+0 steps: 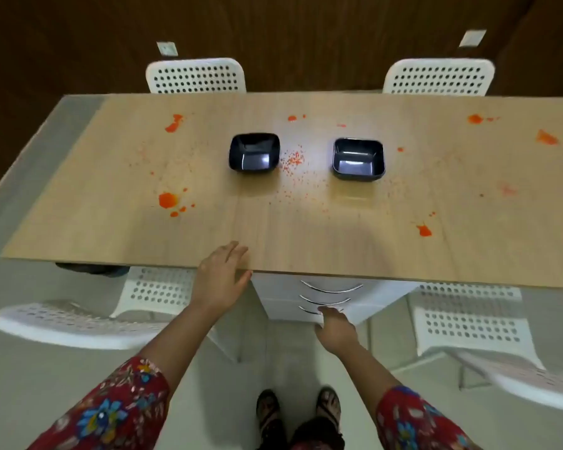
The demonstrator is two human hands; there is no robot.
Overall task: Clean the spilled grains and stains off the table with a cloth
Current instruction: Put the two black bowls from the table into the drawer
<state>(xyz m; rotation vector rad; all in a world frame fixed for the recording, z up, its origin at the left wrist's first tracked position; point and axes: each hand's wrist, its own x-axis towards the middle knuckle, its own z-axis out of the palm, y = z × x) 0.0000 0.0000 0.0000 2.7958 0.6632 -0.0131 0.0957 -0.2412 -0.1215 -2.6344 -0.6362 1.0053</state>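
Observation:
A light wooden table [306,228] carries orange-red stains, such as a blot at the left [167,200] and one at the right front [424,230]. Small red grains [294,160] lie scattered between two empty dark square bowls [254,152] [358,159]. My left hand [220,277] rests flat on the table's front edge, fingers apart, holding nothing. My right hand [333,326] is below the tabletop, fingers at the lowest handle of a white drawer unit [325,306]. No cloth is in view.
Two white perforated chairs [195,76] [439,77] stand at the far side. Two more [88,319] [475,323] flank me at the near side. The floor is pale tile. My sandalled feet [299,414] are close to the drawer unit.

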